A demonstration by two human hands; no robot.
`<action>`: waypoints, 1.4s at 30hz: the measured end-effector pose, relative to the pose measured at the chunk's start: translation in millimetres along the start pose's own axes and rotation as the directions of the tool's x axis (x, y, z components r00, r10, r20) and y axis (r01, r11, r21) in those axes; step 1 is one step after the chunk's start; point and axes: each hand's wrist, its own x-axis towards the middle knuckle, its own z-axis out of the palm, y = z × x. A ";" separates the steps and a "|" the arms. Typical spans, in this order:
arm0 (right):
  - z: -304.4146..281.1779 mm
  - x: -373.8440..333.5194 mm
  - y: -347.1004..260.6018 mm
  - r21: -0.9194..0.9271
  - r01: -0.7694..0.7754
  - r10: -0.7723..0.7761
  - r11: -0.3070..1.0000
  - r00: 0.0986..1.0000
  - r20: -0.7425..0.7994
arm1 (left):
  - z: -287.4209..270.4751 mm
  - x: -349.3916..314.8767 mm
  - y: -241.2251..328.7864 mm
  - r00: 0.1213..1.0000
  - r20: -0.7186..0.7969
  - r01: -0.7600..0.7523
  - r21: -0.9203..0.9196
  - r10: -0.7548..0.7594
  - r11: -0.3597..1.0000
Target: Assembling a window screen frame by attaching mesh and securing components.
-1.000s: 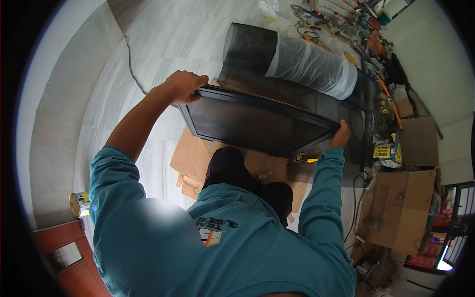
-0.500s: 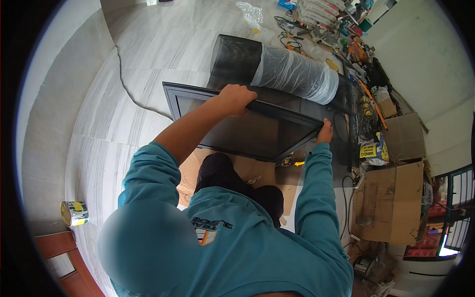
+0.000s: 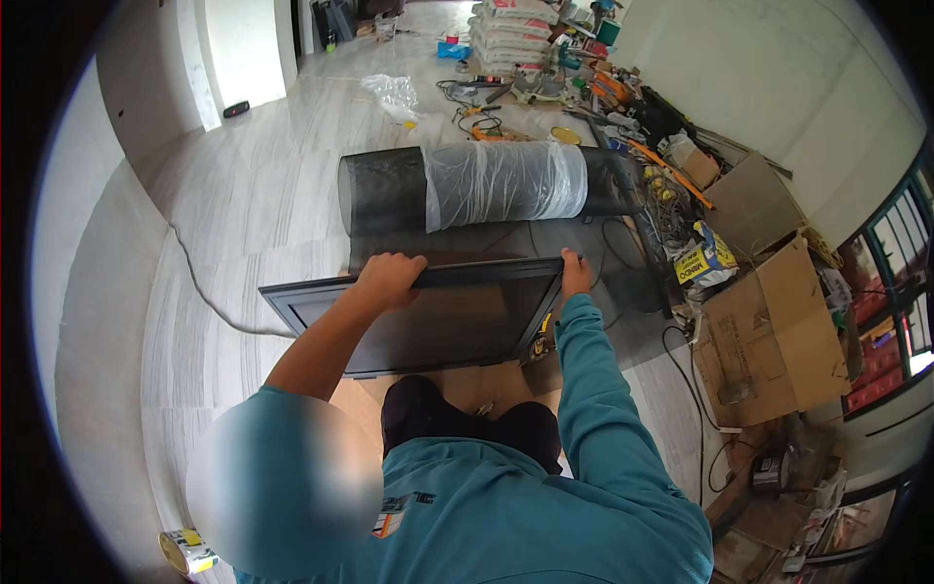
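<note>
A black-framed mesh screen panel [image 3: 455, 326] stands on its long edge in front of my knees, leaning slightly. My left hand [image 3: 391, 280] is closed over its top rail, left of the middle. At the top right corner my right hand [image 3: 576, 274] grips the same frame, thumb on the upper edge. Beyond the panel lies a thick roll of black mesh [image 3: 384, 190], its middle wrapped in clear plastic film [image 3: 506, 185]. A loose length of mesh [image 3: 628, 292] spreads flat on the floor from the roll. Cardboard [image 3: 477, 382] lies under the panel, partly hidden by my legs.
Tools, cables and a yellow-and-blue bag [image 3: 705, 258] crowd the right wall, beside an open cardboard box [image 3: 773, 336]. Stacked sacks [image 3: 514, 39] stand at the back. A cable [image 3: 199, 287] runs along the tiled floor on the left, and a tin [image 3: 187, 552] sits lower left.
The view has turned and lifted, showing more of the far room. The panel's top rail now looks nearly level instead of sloping down to the right. Both hands keep their grip.
</note>
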 end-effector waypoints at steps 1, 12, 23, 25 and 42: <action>-0.5 0.8 0.7 0.005 0.021 -0.021 1.000 1.000 0.009 | -0.7 -0.9 1.1 1.000 -0.008 0.007 -0.003 -0.007 1.000; 2.4 -2.1 -1.9 0.065 0.046 -0.049 0.997 0.998 0.043 | -4.7 -4.8 0.9 1.000 -0.027 0.011 0.021 -0.010 1.000; 0.0 -3.2 -0.6 -0.032 0.016 -0.016 0.999 1.000 -0.002 | -0.1 -5.2 3.0 0.999 -0.047 0.015 0.025 -0.014 1.000; 0.2 -3.8 -2.0 -0.017 0.030 -0.030 0.999 1.000 -0.004 | -1.2 -5.0 4.4 0.998 -0.056 0.021 0.029 -0.020 0.999; -2.9 -6.4 -15.1 0.002 -0.117 0.115 0.993 0.982 0.149 | 11.9 -10.7 4.1 0.960 -0.279 -0.006 0.029 0.014 1.000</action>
